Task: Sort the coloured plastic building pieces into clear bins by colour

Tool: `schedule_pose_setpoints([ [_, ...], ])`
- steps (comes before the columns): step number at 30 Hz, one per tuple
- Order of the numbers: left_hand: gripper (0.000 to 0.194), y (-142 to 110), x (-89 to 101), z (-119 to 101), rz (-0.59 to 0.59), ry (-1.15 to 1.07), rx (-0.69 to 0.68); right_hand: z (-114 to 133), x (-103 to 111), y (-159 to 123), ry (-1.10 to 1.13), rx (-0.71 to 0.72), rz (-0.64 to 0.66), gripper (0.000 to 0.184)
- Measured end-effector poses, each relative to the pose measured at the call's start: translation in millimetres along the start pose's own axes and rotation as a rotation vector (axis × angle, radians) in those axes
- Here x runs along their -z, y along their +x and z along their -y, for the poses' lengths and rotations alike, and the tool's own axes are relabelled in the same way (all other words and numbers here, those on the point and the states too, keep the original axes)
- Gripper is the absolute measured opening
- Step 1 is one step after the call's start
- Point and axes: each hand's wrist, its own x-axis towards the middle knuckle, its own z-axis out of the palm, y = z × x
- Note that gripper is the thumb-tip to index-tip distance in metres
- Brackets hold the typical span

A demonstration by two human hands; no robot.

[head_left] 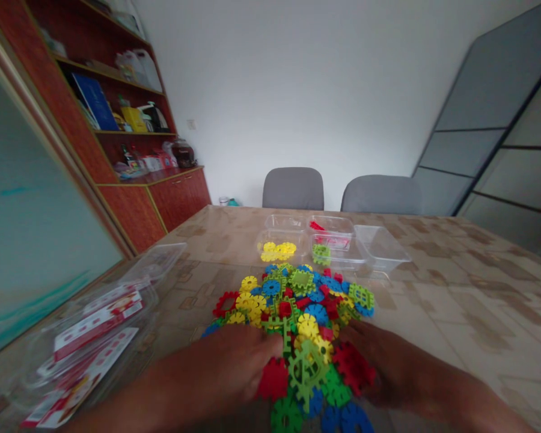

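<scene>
A heap of plastic building pieces (316, 313) in red, yellow, blue and green, gear-shaped and square, lies on the table between my hands. My left hand (247, 355) rests at the heap's near left side, its thumb pointing inward. Beside its palm is a red square piece (273, 379). On the near right, my right hand (365, 355) reaches against the heap, next to a red toothed piece (354, 368). Most fingers of both hands are hidden or blurred, so a grip on these red pieces cannot be made out. A light-green piece (306, 370) lies between the hands.
Beyond the heap stand clear plastic boxes; one box (282, 236) has yellow pieces, another (331, 227) red pieces. A clear box (381, 246) is at their right. Clear lids and printed cards (98, 325) lie at left. Two grey chairs (293, 187) stand behind the table.
</scene>
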Motion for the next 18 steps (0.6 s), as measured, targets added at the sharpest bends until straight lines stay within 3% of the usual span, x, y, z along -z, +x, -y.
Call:
schedule_pose_setpoints([
  [6,0.013,8.1,12.4,31.3,-0.022,0.031,0.059,-1.0,1.1,-1.3,-0.002,-0.03,0.036,0.063],
  [14,0.017,8.3,9.7,21.2,0.059,0.056,0.078,-5.0,-2.4,-1.7,0.032,-0.025,0.013,0.062],
  [18,0.022,11.4,4.1,24.3,0.028,-0.011,0.017,1.1,1.2,-0.6,0.023,-0.014,0.032,0.061],
])
